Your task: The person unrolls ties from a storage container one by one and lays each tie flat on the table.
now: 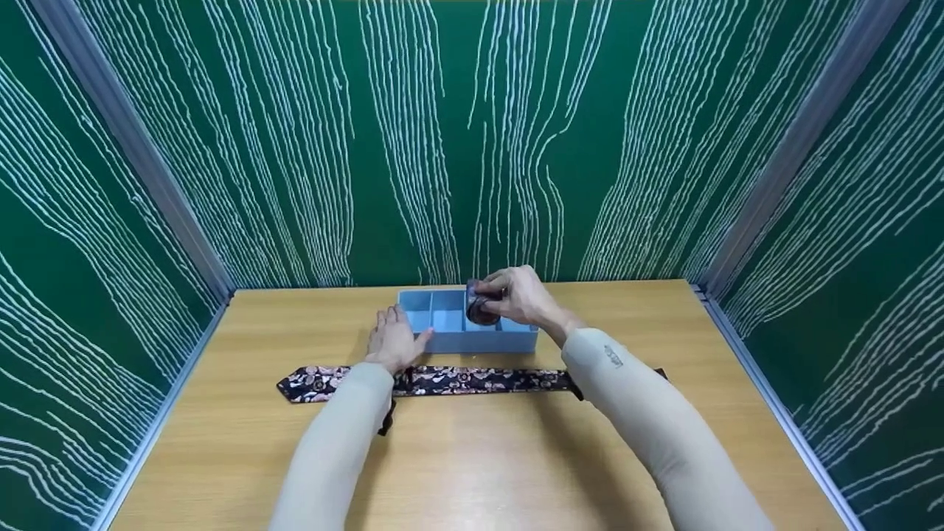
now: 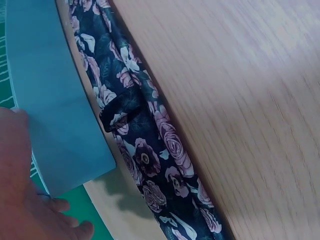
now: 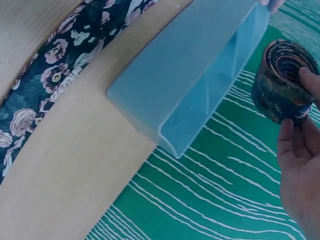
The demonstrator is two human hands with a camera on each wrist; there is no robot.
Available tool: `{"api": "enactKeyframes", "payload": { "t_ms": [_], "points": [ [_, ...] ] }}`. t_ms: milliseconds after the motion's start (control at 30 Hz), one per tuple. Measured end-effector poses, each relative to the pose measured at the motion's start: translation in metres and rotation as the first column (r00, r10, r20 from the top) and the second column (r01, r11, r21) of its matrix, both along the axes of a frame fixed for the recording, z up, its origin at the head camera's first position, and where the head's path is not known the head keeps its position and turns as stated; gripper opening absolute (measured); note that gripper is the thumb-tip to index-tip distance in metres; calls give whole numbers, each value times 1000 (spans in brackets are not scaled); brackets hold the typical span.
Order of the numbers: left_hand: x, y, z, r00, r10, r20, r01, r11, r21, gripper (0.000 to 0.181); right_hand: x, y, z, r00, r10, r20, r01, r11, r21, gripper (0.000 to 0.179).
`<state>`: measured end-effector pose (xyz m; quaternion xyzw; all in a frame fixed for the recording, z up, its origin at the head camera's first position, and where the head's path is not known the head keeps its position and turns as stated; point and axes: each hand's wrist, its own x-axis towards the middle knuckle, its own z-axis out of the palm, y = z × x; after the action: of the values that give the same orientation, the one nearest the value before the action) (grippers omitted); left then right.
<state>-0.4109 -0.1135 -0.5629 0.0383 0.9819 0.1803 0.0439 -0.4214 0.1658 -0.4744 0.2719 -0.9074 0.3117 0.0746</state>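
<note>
My right hand [image 1: 525,295] pinches a rolled-up dark necktie [image 3: 285,82] between thumb and fingers. The roll is just above the blue divided box [image 1: 483,342], over its right-hand compartments; its coiled side shows in the right wrist view. My left hand [image 1: 392,341] rests at the box's left end with fingers spread and the thumb at the near rim. A second necktie [image 1: 472,380], dark with pink and white flowers, lies flat in front of the box. Its keeper loop [image 2: 122,107] faces up in the left wrist view.
The wooden table [image 1: 472,457] backs onto a green wall [image 1: 472,169] with white wavy lines. Metal posts [image 1: 158,155] stand at the corners, with green side panels left and right. A small black piece [image 1: 387,419], perhaps the tie's narrow end, shows beside the left sleeve.
</note>
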Motion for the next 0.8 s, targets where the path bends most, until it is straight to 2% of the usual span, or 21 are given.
{"api": "enactKeyframes", "payload": {
  "t_ms": [167,333,500,667,800],
  "points": [
    [6,-7,2,999,-20,-49,23,998,56,94,12,-2,10,1000,19,9,-18,999,-46,29],
    [23,-11,4,991,-48,-126,64,990,124,87,24,1,12,996,78,-41,-81,994,-72,28],
    [45,-10,9,974,-115,-194,146,977,157,82,41,6,3,987,136,-87,-144,986,-85,28],
    [68,-4,17,957,-181,-226,227,954,196,81,59,13,-11,988,138,-71,-145,985,-95,30],
    [83,5,21,944,-207,-258,266,938,221,77,69,20,-24,990,128,-53,-133,984,-117,31]
  ]
}}
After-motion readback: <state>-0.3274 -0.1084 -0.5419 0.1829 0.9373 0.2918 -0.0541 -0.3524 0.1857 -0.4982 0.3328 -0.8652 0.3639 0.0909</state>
